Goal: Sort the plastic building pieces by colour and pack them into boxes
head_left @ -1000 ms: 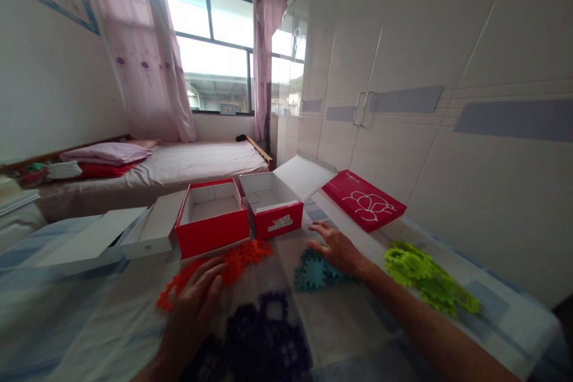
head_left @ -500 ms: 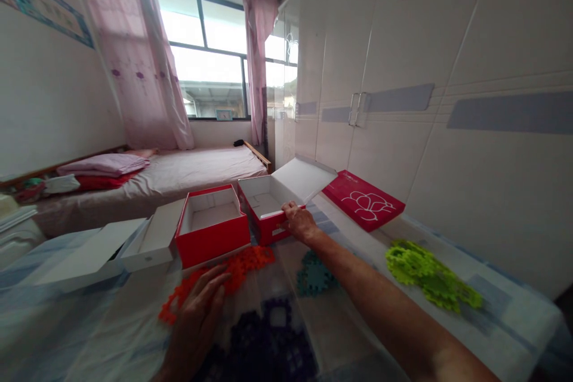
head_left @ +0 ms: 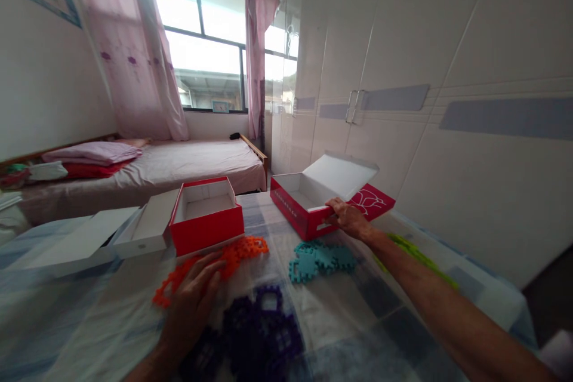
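My right hand [head_left: 351,218] grips the near edge of a red cardboard box [head_left: 290,212], whose lid stands open, showing a white inside. Orange plastic gear-edged pieces [head_left: 246,249] lie under and beside my left hand [head_left: 194,292], which rests on them with its fingers stretched out. Teal pieces [head_left: 316,261] of the same sort are on the cloth in front of the held box. Close to me, between my arms, is a pile of dark purple pieces [head_left: 264,340]. My right forearm partly hides the yellow-green pieces [head_left: 430,262].
Left of the held box stands an open red box [head_left: 208,230], beside open white boxes [head_left: 143,233]. A flat red box with white line drawing [head_left: 373,200] lies behind the held one. White wardrobes [head_left: 394,59] border the table on the right; a bed [head_left: 197,161] is beyond it.
My right hand has shifted the lidded red box to the right, away from the other red box, uncovering the teal pieces. My left hand stays over the orange pieces.
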The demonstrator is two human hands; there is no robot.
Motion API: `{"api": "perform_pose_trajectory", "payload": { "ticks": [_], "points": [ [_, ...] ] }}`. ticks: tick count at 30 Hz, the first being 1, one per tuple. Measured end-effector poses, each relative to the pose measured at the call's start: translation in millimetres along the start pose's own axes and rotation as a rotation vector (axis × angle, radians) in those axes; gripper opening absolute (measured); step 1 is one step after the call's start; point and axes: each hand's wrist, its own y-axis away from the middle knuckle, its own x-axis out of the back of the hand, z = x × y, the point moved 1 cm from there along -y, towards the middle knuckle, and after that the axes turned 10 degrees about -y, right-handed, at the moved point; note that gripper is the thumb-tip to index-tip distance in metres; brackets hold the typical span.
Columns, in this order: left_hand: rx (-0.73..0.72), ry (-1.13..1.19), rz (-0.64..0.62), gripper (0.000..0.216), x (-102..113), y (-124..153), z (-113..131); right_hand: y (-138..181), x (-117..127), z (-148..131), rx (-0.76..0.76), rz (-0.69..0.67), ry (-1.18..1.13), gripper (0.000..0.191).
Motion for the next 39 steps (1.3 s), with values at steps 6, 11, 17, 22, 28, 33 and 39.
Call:
{"api": "perform_pose_trajectory", "payload": {
  "ticks": [6,11,17,22,28,33,39],
  "points": [
    [0.029,0.003,-0.019,0.03,2.5,-0.2,1.3,15.3,-7.1,11.1,-0.065,0.037,0.002,0.036],
    [0.014,0.002,-0.007,0.031,2.3,0.3,1.4,17.0,-5.4,20.2,-0.09,0.051,0.007,0.037],
    [0.007,-0.012,-0.001,0.03,2.3,0.4,2.0,13.5,-8.6,26.5,-0.083,0.069,-0.009,0.041],
    [0.005,-0.014,-0.015,0.029,1.8,0.4,1.2,15.8,-6.3,33.3,-0.029,0.039,-0.044,0.036],
    [0.008,0.005,-0.011,0.03,3.8,0.0,3.7,29.4,-4.6,22.9,-0.046,0.134,-0.041,0.046],
    [-0.041,0.057,0.063,0.028,21.0,-5.1,19.4,72.9,-17.1,-1.2,-0.189,0.41,-0.097,0.04],
    [-0.274,0.046,-0.026,0.025,53.9,-1.1,82.8,132.0,-1.5,35.4,-0.338,0.455,0.14,0.048]
  ]
}}
